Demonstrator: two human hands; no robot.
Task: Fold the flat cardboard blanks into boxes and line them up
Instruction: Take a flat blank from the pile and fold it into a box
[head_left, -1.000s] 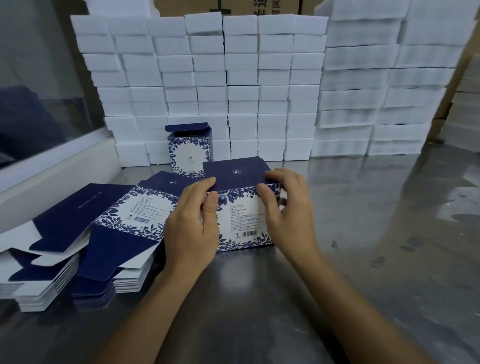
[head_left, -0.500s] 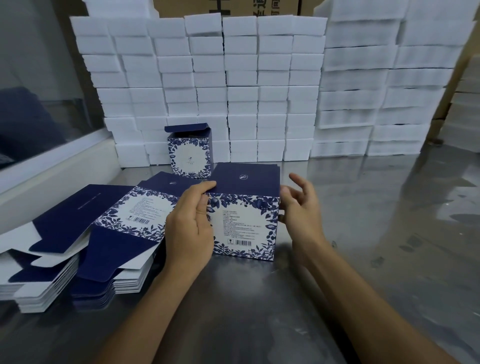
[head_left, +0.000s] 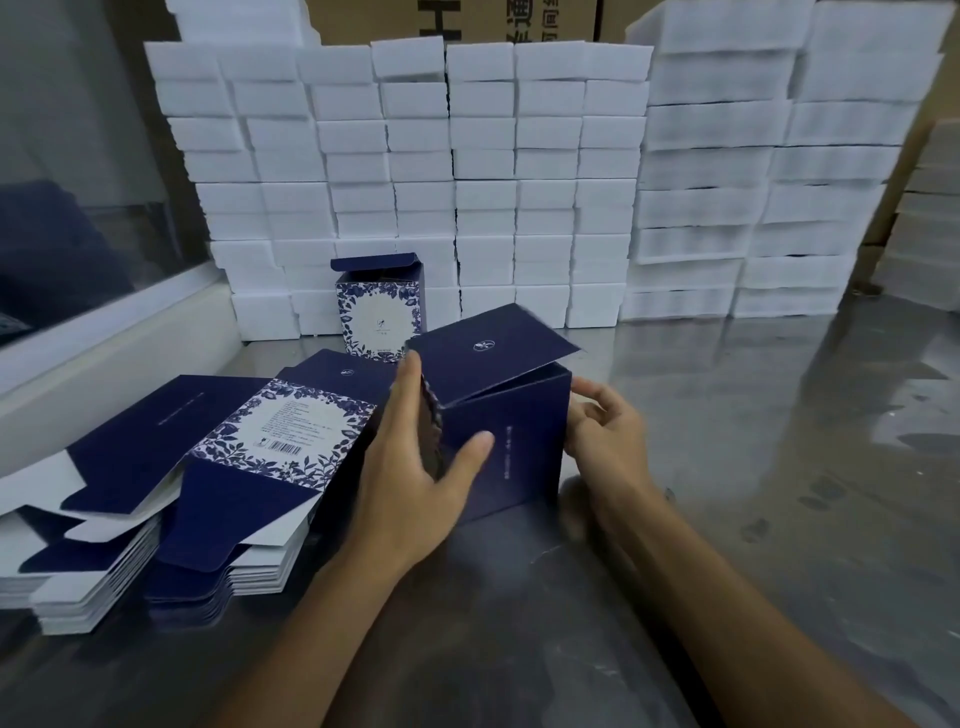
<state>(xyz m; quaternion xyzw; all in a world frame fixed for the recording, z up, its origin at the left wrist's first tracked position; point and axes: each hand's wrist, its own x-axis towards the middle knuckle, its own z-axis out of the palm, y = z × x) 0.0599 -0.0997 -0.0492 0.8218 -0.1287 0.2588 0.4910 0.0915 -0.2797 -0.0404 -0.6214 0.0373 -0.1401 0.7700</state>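
Note:
A navy box (head_left: 511, 441) stands on the steel table in front of me, its plain navy side toward me and its lid flap raised. My left hand (head_left: 410, 478) grips its left corner, thumb on the near face and fingers on the floral side. My right hand (head_left: 605, 439) touches the box's right side with loosely bent fingers. A finished floral box (head_left: 379, 312) stands behind, against the white blocks, lid ajar. Two stacks of flat blanks (head_left: 249, 467) (head_left: 67, 519) lie at the left.
A wall of stacked white foam blocks (head_left: 467, 171) fills the back of the table. A pale ledge and window (head_left: 104, 332) run along the left. The steel tabletop (head_left: 753, 467) stretches to the right.
The box has been turned: its floral label face, which faced me, now points left and a plain navy side faces me. My right hand moved along its right side.

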